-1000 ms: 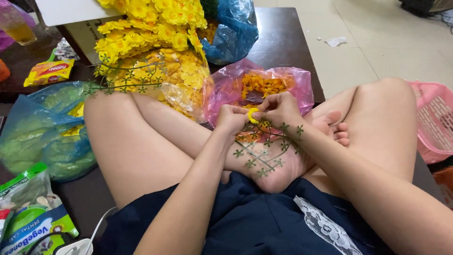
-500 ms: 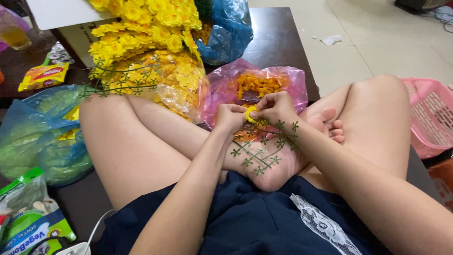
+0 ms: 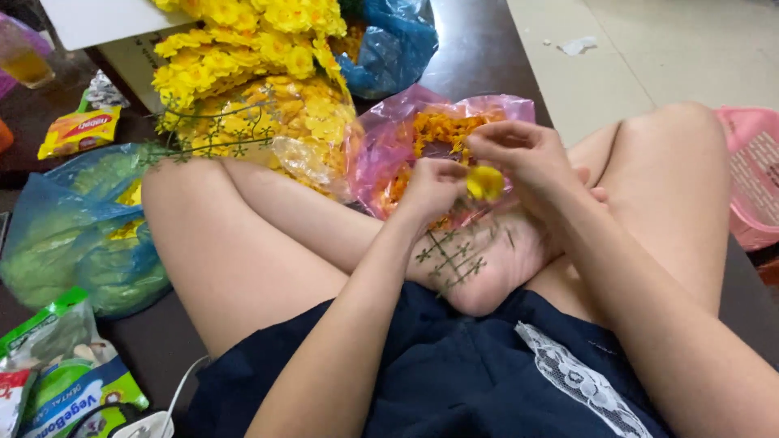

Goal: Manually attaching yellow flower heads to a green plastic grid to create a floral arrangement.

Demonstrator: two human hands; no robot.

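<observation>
Both hands have lifted a little since a second ago, away from the foot and up in front of the pink bag (image 3: 442,138) of orange petals. The yellow flower head (image 3: 485,182) now sits clear between them: the left hand (image 3: 430,188) is closed beside it, seemingly on the green stem (image 3: 451,258) (its sprigs trail down over the foot), and the right hand (image 3: 523,154) pinches the bloom from above. The flower looks seated on the stem. The heap of yellow flowers (image 3: 243,73) lies toward the dark table's (image 3: 479,49) far edge.
</observation>
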